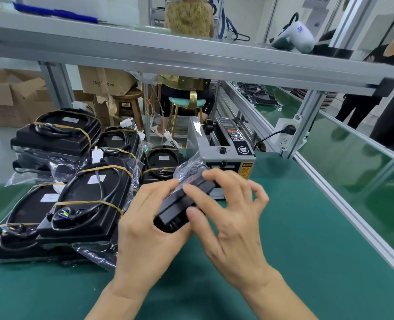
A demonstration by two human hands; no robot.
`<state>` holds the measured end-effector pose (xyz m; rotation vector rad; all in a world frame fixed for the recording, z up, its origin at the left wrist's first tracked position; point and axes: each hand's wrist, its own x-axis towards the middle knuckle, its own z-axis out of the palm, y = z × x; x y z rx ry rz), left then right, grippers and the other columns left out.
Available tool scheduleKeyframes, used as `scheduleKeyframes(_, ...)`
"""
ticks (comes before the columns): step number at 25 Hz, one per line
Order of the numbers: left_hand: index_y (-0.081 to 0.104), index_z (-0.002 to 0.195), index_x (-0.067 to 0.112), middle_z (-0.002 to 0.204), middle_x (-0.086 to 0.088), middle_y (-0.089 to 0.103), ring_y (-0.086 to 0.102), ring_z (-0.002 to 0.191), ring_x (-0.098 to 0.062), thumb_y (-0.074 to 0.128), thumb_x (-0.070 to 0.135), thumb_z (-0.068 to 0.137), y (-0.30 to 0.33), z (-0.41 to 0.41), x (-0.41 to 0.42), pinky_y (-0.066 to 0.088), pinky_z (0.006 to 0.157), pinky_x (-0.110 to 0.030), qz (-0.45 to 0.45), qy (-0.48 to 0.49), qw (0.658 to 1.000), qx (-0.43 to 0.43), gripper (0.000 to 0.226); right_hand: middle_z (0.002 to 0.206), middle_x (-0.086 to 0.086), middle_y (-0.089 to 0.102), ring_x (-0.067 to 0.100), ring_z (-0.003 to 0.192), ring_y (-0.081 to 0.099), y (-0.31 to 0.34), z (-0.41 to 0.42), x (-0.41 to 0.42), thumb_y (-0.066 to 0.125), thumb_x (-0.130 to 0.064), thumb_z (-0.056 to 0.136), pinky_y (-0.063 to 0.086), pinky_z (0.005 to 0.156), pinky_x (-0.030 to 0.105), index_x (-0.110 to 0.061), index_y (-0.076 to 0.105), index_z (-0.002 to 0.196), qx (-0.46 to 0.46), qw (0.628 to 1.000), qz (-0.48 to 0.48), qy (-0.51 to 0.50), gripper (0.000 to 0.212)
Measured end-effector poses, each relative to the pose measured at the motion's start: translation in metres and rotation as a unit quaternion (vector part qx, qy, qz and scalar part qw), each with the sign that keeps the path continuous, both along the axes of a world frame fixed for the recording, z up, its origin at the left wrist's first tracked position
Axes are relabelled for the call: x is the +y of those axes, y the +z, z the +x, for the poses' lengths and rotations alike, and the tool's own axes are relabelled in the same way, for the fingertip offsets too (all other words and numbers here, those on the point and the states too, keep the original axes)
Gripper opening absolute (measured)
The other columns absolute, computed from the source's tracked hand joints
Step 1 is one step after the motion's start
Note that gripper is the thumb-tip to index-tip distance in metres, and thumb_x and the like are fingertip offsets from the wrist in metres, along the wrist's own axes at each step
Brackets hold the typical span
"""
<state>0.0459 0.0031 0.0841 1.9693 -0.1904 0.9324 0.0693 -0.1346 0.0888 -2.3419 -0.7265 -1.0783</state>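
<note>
A black rectangular part (176, 211) in a clear plastic bag (189, 168) is held above the green bench mat (306, 239) in the middle of the view. My left hand (149, 225) grips it from the left and underneath, thumb on its top edge. My right hand (230, 209) pinches its upper right side with thumb and forefinger, the other fingers spread. The near end of the part sticks out of the bag.
Several black base plates (85, 204) with cords bound by yellow rubber bands are stacked at the left. A grey tape dispenser machine (223, 144) stands behind the hands. An aluminium frame rail (343, 199) runs along the right, a shelf beam (191, 58) overhead. People stand beyond.
</note>
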Motion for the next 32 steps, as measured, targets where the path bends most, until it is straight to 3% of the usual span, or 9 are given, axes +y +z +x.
scheduleKeyframes(7,0.060,0.114,0.031,0.108,0.015,0.062,0.060,0.101,-0.001,0.084,0.024,0.054,0.001,0.005,0.013,0.043,0.086,-0.008,-0.045,-0.032,0.998,0.002,0.064,0.138,-0.004,0.049,0.018,0.132,0.039,-0.006,0.020,-0.009,0.031,-0.048,0.099,0.016,0.109,0.047,-0.036,0.058,0.128,0.053,0.994,-0.037,-0.091,0.041)
scheduleKeyframes(9,0.063,0.112,0.035,0.106,0.014,0.066,0.063,0.099,-0.002,0.085,0.032,0.054,-0.002,0.003,0.016,0.045,0.087,-0.009,-0.084,-0.053,0.995,0.005,0.062,0.147,-0.018,0.038,0.003,0.138,0.029,-0.007,0.026,-0.021,0.042,-0.056,0.091,0.017,0.116,0.042,-0.041,0.045,0.138,0.221,0.972,0.086,-0.002,0.049)
scheduleKeyframes(12,0.071,0.107,0.031,0.105,0.004,0.072,0.069,0.094,-0.010,0.085,0.025,0.048,-0.015,0.001,0.020,0.052,0.083,-0.017,-0.290,-0.150,0.945,0.029,0.061,0.146,-0.028,0.039,-0.007,0.137,0.031,-0.004,0.033,-0.041,0.074,-0.043,0.073,0.028,0.115,0.030,-0.050,0.027,0.142,0.528,0.763,0.257,0.269,0.084)
scheduleKeyframes(13,0.072,0.107,0.028,0.105,-0.001,0.073,0.069,0.093,-0.014,0.084,0.019,0.045,-0.022,0.001,0.021,0.054,0.081,-0.020,-0.353,-0.180,0.917,0.040,0.064,0.145,-0.023,0.044,-0.002,0.136,0.039,-0.002,0.034,-0.046,0.080,-0.030,0.070,0.034,0.112,0.027,-0.044,0.029,0.144,0.554,0.741,0.223,0.307,0.091)
scheduleKeyframes(17,0.073,0.103,0.023,0.112,-0.003,0.070,0.065,0.104,-0.018,0.079,-0.002,0.042,-0.040,-0.001,0.029,0.054,0.085,-0.023,-0.385,-0.247,0.880,0.125,0.066,0.112,-0.012,0.067,0.005,0.106,0.063,0.008,0.040,-0.052,0.083,-0.009,0.064,0.049,0.094,0.024,-0.035,0.055,0.122,0.479,0.843,0.080,0.231,0.070)
scheduleKeyframes(21,0.059,0.124,0.032,0.144,0.010,0.046,0.038,0.136,-0.006,0.080,0.036,0.054,-0.034,-0.007,0.040,0.030,0.107,-0.016,-0.106,-0.171,0.969,0.141,0.073,0.097,-0.022,0.062,0.001,0.089,0.055,0.019,0.045,-0.051,0.081,-0.018,0.060,0.047,0.081,0.027,-0.035,0.055,0.113,0.355,0.921,-0.098,0.125,0.061)
scheduleKeyframes(23,0.054,0.129,0.034,0.144,0.012,0.044,0.037,0.136,-0.005,0.074,0.037,0.068,-0.031,-0.005,0.036,0.030,0.107,-0.015,-0.040,-0.172,0.976,0.125,0.064,0.092,-0.023,0.057,-0.002,0.083,0.047,0.020,0.046,-0.044,0.081,-0.019,0.061,0.040,0.075,0.027,-0.034,0.057,0.109,0.333,0.923,-0.155,0.113,0.056)
scheduleKeyframes(27,0.060,0.125,0.031,0.118,0.003,0.067,0.060,0.108,-0.008,0.071,0.018,0.077,-0.027,0.004,0.037,0.044,0.091,-0.012,-0.233,-0.230,0.922,0.207,0.051,0.096,-0.018,0.061,-0.001,0.085,0.047,0.013,0.051,-0.036,0.079,-0.018,0.062,0.039,0.083,0.032,-0.033,0.059,0.107,0.338,0.912,-0.193,0.131,0.051)
scheduleKeyframes(32,0.076,0.072,0.011,0.075,-0.005,0.071,0.061,0.070,-0.009,0.074,0.008,0.068,-0.010,0.023,0.047,0.048,0.066,-0.013,-0.200,-0.230,0.912,0.274,0.006,0.099,-0.015,0.062,0.008,0.098,0.051,0.006,0.054,-0.035,0.078,-0.014,0.061,0.027,0.087,0.029,-0.033,0.058,0.107,0.342,0.906,-0.206,0.140,0.053)
